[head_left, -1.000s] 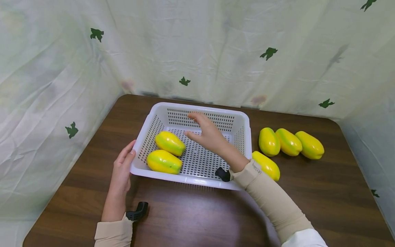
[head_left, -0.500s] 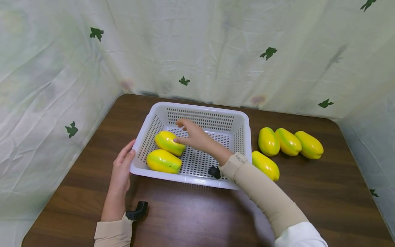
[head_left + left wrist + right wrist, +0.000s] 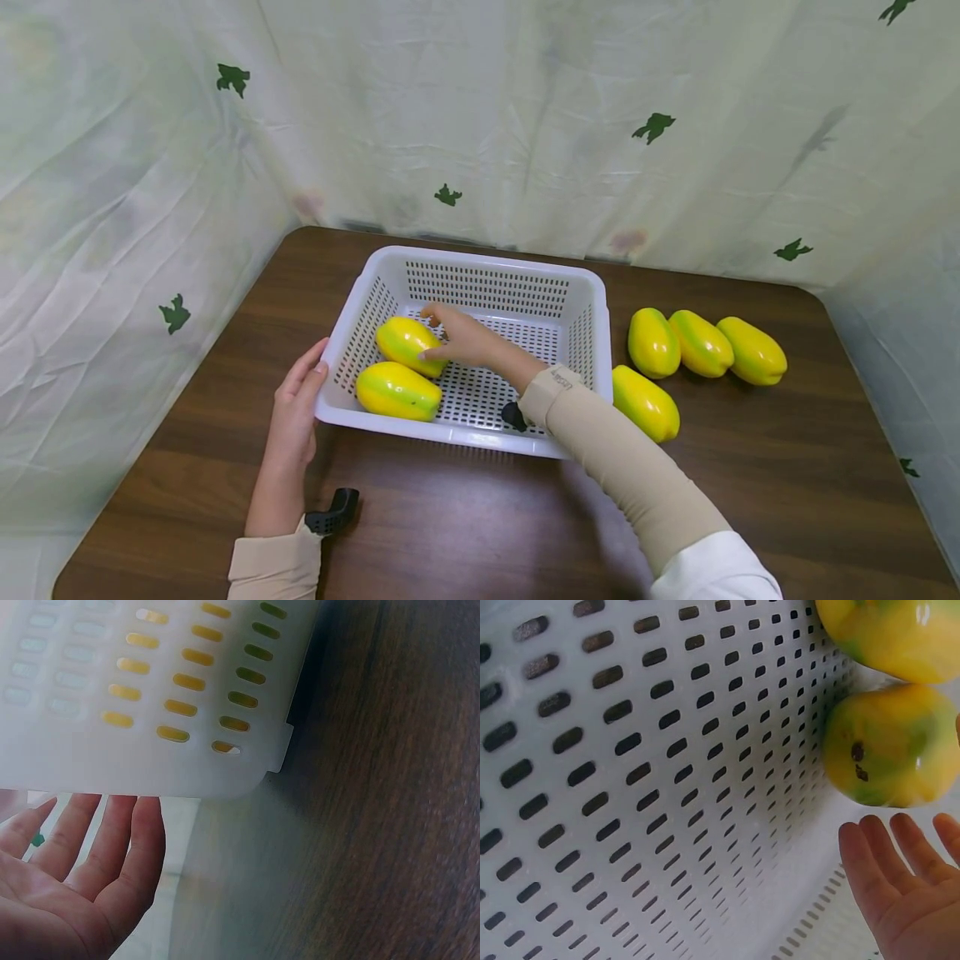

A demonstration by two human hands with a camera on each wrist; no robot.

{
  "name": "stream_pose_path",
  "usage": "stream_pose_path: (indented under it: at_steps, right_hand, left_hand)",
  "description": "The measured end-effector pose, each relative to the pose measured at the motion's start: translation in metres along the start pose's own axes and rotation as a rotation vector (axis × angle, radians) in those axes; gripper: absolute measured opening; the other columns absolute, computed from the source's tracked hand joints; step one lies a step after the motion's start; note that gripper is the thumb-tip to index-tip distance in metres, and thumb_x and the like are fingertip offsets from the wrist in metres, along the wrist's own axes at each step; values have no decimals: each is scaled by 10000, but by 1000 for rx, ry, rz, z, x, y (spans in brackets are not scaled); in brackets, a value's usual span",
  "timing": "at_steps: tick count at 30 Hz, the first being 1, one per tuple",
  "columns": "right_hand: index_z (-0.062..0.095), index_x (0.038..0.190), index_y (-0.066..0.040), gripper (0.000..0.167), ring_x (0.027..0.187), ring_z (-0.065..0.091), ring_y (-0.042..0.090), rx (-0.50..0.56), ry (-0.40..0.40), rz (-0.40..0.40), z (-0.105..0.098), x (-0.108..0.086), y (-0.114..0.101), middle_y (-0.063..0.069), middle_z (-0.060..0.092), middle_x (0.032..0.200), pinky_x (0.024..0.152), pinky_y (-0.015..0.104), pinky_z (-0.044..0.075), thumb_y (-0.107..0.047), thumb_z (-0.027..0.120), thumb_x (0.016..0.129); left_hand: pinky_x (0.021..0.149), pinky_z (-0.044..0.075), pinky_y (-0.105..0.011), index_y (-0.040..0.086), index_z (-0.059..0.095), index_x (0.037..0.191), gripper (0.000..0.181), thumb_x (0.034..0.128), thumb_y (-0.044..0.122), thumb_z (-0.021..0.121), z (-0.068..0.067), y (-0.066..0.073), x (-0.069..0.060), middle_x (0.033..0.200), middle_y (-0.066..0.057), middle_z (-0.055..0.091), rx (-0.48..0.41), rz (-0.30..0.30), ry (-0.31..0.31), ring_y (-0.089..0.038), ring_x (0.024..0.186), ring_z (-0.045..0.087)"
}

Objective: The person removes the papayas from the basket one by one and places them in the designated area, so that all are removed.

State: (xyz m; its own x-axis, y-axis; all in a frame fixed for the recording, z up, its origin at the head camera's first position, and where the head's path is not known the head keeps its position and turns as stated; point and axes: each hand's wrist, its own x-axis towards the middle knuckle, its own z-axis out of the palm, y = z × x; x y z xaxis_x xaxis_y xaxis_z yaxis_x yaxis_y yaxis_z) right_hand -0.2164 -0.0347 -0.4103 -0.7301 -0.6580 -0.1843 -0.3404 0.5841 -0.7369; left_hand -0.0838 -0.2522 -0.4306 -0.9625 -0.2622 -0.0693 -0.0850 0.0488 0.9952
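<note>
My head camera shows a dark wood-grain table point(image 3: 465, 542) with rounded far corners, its glossy sheen at six o'clock from the white slotted basket point(image 3: 450, 431). Pale curtains point(image 3: 525, 125) dotted with green bird shapes point(image 3: 653, 127) hang around it. Inside the basket, the rear papaya point(image 3: 401, 337) lies at nine o'clock, the front papaya point(image 3: 397, 393) at eight. Four loose papayas point(image 3: 654, 344) rest on the wood around three o'clock. I have the left hand point(image 3: 296, 417) at the basket's nine o'clock rim, fingers nearly straight against it. The right hand point(image 3: 468, 340) reaches inside, thumb and fingers apart by the rear papaya; I can't tell whether they touch.
</note>
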Motion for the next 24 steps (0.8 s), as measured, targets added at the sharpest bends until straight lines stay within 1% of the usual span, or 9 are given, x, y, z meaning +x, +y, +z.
stream_pose_path:
  at_steps: [6,9,13,21,24]
  right_hand:
    - [377,1301,-145,607,1001,491,154,-3,-42,10,2,0,1,55,479,1211,858,273,418,-238,696,794]
    - [370,1308,-167,608,1046,482,157,-18,-54,15,2,-1,1,38,477,1238,882,283,404,-227,694,797]
    - [358,1323,-190,616,1121,453,164,-32,-66,26,2,-2,1,13,461,1283,916,300,384,-216,687,803]
    - [359,1331,-213,591,1070,485,163,-41,-72,22,-1,-5,1,39,497,1242,883,307,410,-210,663,824]
    - [365,1331,-217,584,1049,494,156,-40,-57,21,-2,-5,2,40,505,1230,866,306,423,-218,660,826]
  left_hand:
    - [799,446,-207,206,383,1375,474,933,365,446,0,0,0,1398,-61,330,2,10,1,-226,1152,407]
    - [808,438,-189,191,386,1374,467,939,352,438,0,1,0,1397,-68,334,2,17,1,-221,1150,404]
    - [810,437,-193,195,385,1375,472,936,361,440,0,1,0,1398,-63,334,4,13,1,-220,1151,406]
    - [811,440,-213,204,380,1377,487,928,382,445,0,0,0,1398,-53,334,2,8,1,-221,1145,413]
    - [811,440,-213,209,380,1377,486,928,382,446,0,-1,0,1399,-50,332,4,10,1,-219,1143,414]
